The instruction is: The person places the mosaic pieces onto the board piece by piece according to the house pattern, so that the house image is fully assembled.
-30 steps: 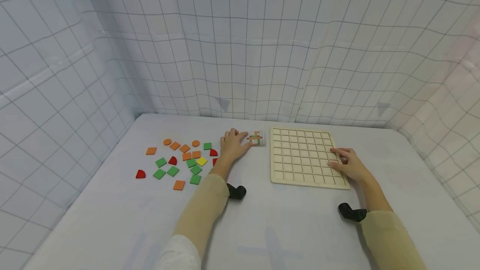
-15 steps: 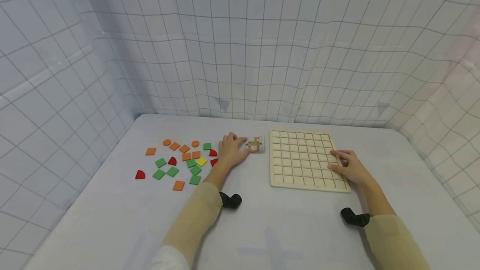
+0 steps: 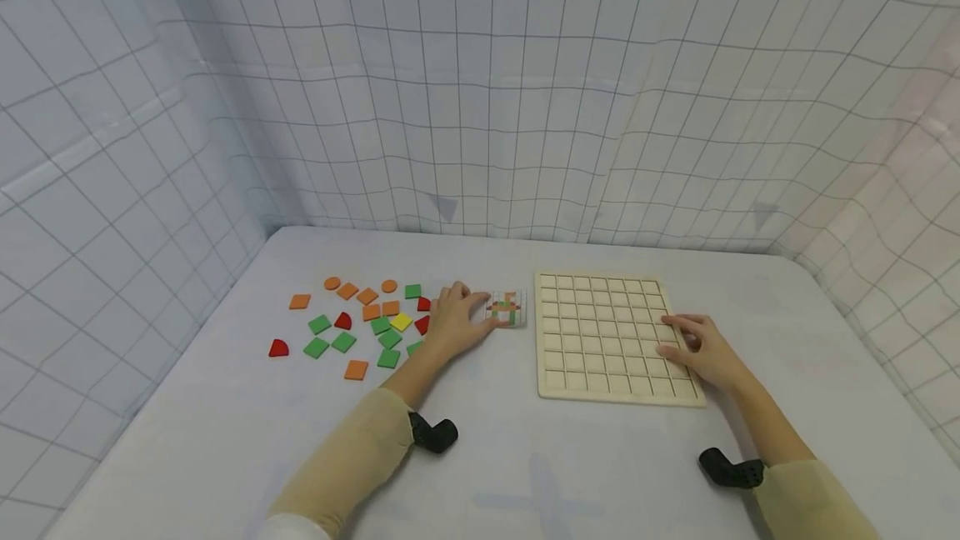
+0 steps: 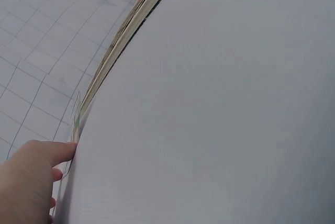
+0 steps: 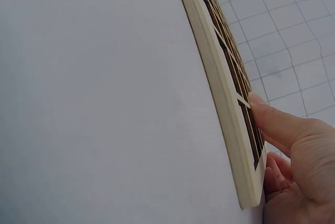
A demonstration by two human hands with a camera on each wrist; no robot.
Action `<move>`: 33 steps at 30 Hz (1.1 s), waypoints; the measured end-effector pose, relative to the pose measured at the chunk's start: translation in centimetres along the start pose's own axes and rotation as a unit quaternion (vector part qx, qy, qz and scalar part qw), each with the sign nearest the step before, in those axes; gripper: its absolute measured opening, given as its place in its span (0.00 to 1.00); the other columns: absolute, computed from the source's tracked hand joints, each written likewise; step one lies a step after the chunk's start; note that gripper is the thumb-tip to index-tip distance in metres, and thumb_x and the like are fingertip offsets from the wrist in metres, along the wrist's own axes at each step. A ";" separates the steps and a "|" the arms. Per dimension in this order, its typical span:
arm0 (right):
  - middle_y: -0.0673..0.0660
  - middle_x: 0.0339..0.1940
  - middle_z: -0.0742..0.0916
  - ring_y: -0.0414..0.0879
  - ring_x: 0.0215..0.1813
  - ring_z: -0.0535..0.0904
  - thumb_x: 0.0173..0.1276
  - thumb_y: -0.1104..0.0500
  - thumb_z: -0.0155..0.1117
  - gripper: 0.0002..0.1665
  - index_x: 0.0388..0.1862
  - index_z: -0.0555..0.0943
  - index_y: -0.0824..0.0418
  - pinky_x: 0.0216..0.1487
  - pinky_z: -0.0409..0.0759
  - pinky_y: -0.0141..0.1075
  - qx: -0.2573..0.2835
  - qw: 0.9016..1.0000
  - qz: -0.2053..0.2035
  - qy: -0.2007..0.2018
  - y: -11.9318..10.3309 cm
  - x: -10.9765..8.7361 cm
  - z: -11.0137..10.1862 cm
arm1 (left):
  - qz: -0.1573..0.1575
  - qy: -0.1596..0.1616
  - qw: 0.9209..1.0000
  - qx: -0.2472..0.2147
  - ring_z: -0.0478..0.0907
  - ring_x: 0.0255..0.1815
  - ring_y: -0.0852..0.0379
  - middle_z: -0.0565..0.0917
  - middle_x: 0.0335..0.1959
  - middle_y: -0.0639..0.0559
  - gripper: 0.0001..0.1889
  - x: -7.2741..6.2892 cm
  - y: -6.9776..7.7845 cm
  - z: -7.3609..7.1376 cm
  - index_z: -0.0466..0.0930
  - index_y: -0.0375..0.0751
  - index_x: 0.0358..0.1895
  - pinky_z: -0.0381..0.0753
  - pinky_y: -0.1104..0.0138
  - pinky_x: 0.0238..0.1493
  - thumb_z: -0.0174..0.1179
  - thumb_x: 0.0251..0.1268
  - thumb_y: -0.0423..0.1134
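Note:
A pale wooden grid board (image 3: 622, 397) lies flat on the table in the head view. My right hand (image 3: 711, 354) grips its right edge, and the right wrist view shows the thumb (image 5: 277, 124) over the grid with other fingers against the outer side. Left of the board is a small printed card (image 3: 506, 308) with a coloured block pattern. My left hand (image 3: 456, 324) holds that card at its left side between thumb and index finger. In the left wrist view the card (image 4: 77, 122) appears nearly edge-on, partly behind the thumb.
Flat coloured tiles lie scattered left of my left hand: several green squares (image 3: 344, 342), several orange squares (image 3: 356, 370), orange discs (image 3: 332, 282), red quarter-rounds (image 3: 279, 348) and a yellow square (image 3: 402, 322). A white grid-lined curtain (image 3: 495, 148) hangs behind the table (image 3: 570, 473).
Both hands have come toward me, drawing the card and the grid board nearer across the table. Most of the loose tiles stay where they were.

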State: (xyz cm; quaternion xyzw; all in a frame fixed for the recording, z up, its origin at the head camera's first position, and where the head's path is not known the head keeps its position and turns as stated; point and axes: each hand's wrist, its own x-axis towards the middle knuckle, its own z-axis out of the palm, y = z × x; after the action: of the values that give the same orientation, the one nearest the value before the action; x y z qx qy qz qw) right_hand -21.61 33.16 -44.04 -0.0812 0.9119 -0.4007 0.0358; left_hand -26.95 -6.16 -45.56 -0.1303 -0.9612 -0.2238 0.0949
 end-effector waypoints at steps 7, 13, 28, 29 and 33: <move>0.72 0.61 0.59 0.65 0.56 0.61 0.62 0.53 0.63 0.37 0.65 0.63 0.69 0.50 0.63 0.57 -0.011 1.000 -0.011 0.000 0.2 -1.1 0.3 | 0.015 0.010 1.000 -0.009 0.60 0.34 0.53 0.68 0.36 0.50 0.26 -1.5 0.2 -0.2 0.78 0.48 0.54 0.60 0.61 0.37 0.60 0.53 0.57; 0.71 0.61 0.60 0.60 0.51 0.62 0.62 0.53 0.63 0.37 0.65 0.64 0.69 0.45 0.64 0.48 -0.020 1.000 -0.007 0.004 -0.1 -1.8 0.6 | 0.026 0.020 0.999 -0.007 0.59 0.33 0.54 0.67 0.34 0.50 0.26 -2.6 0.2 -0.3 0.79 0.46 0.52 0.59 0.62 0.34 0.61 0.52 0.56; 0.68 0.60 0.62 0.55 0.49 0.63 0.60 0.52 0.65 0.37 0.64 0.66 0.68 0.42 0.64 0.42 -0.024 0.999 -0.006 0.021 -0.8 -4.0 1.7 | 0.041 0.035 0.999 0.010 0.60 0.32 0.54 0.67 0.33 0.50 0.26 -5.4 0.5 -0.7 0.80 0.45 0.49 0.60 0.64 0.32 0.62 0.50 0.57; 0.68 0.60 0.62 0.54 0.48 0.63 0.60 0.52 0.65 0.36 0.63 0.66 0.68 0.42 0.64 0.41 -0.025 0.999 -0.005 0.023 -0.8 -4.1 1.8 | 0.044 0.038 0.998 0.010 0.60 0.32 0.54 0.67 0.33 0.50 0.26 -5.6 0.5 -0.8 0.80 0.44 0.49 0.60 0.64 0.33 0.62 0.50 0.57; 0.67 0.60 0.62 0.52 0.48 0.62 0.60 0.52 0.65 0.36 0.63 0.67 0.66 0.42 0.63 0.40 -0.025 0.999 -0.001 0.027 -0.9 -4.8 2.1 | 0.065 0.061 0.996 0.002 0.60 0.30 0.54 0.67 0.31 0.49 0.24 -6.3 0.5 -0.9 0.81 0.41 0.47 0.61 0.63 0.32 0.62 0.51 0.54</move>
State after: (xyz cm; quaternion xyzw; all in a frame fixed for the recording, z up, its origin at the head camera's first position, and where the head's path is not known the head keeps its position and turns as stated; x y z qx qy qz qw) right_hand -16.48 31.87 -44.84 -0.0718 0.9223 -0.3796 0.0087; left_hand -20.71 -7.48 -46.10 -0.1785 -0.9436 -0.2226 0.1679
